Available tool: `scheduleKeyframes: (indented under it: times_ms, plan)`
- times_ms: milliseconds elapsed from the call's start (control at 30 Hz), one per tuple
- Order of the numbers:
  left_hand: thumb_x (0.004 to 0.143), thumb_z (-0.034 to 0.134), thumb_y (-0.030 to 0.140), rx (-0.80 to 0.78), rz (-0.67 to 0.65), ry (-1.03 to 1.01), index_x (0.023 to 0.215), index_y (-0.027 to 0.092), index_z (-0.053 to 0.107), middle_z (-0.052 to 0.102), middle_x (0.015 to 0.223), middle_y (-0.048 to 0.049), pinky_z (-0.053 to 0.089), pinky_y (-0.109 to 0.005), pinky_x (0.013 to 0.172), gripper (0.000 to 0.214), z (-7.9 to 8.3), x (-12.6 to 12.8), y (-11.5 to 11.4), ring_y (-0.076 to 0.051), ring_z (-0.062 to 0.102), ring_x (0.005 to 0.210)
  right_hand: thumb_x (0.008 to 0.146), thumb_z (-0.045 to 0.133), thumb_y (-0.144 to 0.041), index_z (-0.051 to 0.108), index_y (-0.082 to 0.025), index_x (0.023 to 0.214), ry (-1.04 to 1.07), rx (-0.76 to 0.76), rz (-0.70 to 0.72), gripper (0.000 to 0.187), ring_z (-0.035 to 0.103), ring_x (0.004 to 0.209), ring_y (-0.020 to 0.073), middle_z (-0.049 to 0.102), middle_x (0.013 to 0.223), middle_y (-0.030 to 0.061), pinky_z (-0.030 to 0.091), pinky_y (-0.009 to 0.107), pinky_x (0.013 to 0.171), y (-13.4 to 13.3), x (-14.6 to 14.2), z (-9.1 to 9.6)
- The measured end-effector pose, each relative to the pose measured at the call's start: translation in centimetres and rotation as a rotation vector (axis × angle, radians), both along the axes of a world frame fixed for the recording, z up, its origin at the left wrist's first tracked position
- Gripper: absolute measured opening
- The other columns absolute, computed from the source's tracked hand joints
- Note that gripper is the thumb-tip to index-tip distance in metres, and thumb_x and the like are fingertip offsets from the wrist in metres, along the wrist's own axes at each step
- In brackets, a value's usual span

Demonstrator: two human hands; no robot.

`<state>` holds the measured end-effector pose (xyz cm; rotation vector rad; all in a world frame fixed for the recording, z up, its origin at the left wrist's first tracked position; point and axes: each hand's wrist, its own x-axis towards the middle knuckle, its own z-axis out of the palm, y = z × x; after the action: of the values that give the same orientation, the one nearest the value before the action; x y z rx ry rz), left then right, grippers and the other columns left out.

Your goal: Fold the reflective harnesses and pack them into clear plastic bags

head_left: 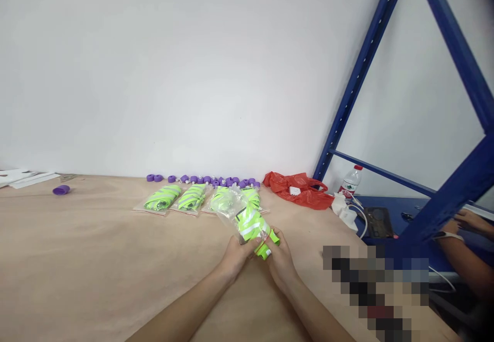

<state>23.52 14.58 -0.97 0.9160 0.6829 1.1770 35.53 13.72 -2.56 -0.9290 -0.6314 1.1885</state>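
Observation:
Between my two hands is a folded neon-yellow reflective garment (250, 223) with silver stripes, partly inside a clear plastic bag (228, 205). The bag's far end points up and to the left. Near me, two neon-yellow ends stick out past the bag's red-lined edge. My left hand (237, 254) grips the left side of the bag and garment, its thumb on top. On the right, my right hand (281, 259) is closed around the near end; some fingertips are hidden. Just beyond lie several similar bagged garments, among them a left one (162, 198) and its neighbour (192, 198).
Several purple caps (199, 180) line the wall; a purple ring-like piece (60, 190) lies far left near white papers (33, 179). A red plastic bag (299, 190), bottle (350, 181) and blue metal frame (358, 79) stand right. Another person's forearm (459, 249) shows beyond the frame.

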Motion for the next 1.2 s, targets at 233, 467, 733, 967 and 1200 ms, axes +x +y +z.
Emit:
scheduleKeyframes:
  times_ms: [233, 467, 733, 967, 1200]
  plan:
    - [0.06, 0.092, 0.045, -0.01, 0.012, -0.111, 0.102, 0.012, 0.074, 0.077, 0.102, -0.0136, 0.054, -0.036, 0.081, 0.056, -0.8, -0.3, 0.7, -0.027, 0.071, 0.088, 0.06, 0.088, -0.023, 0.067, -0.024, 0.103, 0.104, 0.015, 0.216, 0.047, 0.07, 0.095, 0.0237, 0.076, 0.102, 0.0034, 0.055, 0.036, 0.084, -0.8, 0.7, 2.0]
    - [0.062, 0.092, 0.045, 0.056, 0.042, -0.039, 0.103, 0.01, 0.075, 0.077, 0.106, -0.016, 0.052, -0.041, 0.094, 0.056, -0.8, -0.5, 0.8, -0.031, 0.071, 0.099, 0.053, 0.097, -0.036, 0.074, -0.021, 0.082, 0.096, -0.032, 0.121, 0.04, 0.069, 0.079, 0.0168, 0.076, 0.087, 0.0021, 0.056, 0.028, 0.075, -0.6, 0.2, 1.4]
    - [0.06, 0.092, 0.048, 0.087, 0.047, 0.008, 0.103, 0.012, 0.074, 0.077, 0.106, -0.0141, 0.053, -0.04, 0.091, 0.059, -0.5, -0.6, 0.5, -0.03, 0.071, 0.099, 0.053, 0.097, -0.041, 0.078, -0.019, 0.081, 0.069, 0.009, 0.189, 0.041, 0.069, 0.081, 0.0189, 0.078, 0.089, 0.0045, 0.055, 0.031, 0.078, -1.1, -0.1, 2.1]
    - [0.061, 0.091, 0.046, 0.162, 0.038, 0.058, 0.101, 0.014, 0.073, 0.078, 0.104, -0.0122, 0.053, -0.04, 0.091, 0.054, -0.7, -0.5, 0.1, -0.03, 0.071, 0.098, 0.058, 0.095, -0.038, 0.079, -0.022, 0.09, 0.07, 0.007, 0.168, 0.039, 0.071, 0.083, 0.0235, 0.079, 0.09, 0.0043, 0.057, 0.037, 0.079, -1.0, -0.5, 1.3]
    - [0.057, 0.092, 0.048, 0.168, 0.072, 0.059, 0.101, 0.014, 0.073, 0.078, 0.105, -0.0133, 0.053, -0.042, 0.094, 0.058, -0.9, -0.3, 0.5, -0.032, 0.071, 0.1, 0.063, 0.09, -0.031, 0.079, -0.02, 0.091, 0.131, 0.028, 0.2, 0.032, 0.071, 0.091, 0.0242, 0.079, 0.097, 0.0065, 0.054, 0.036, 0.088, -0.9, -0.1, 0.6]
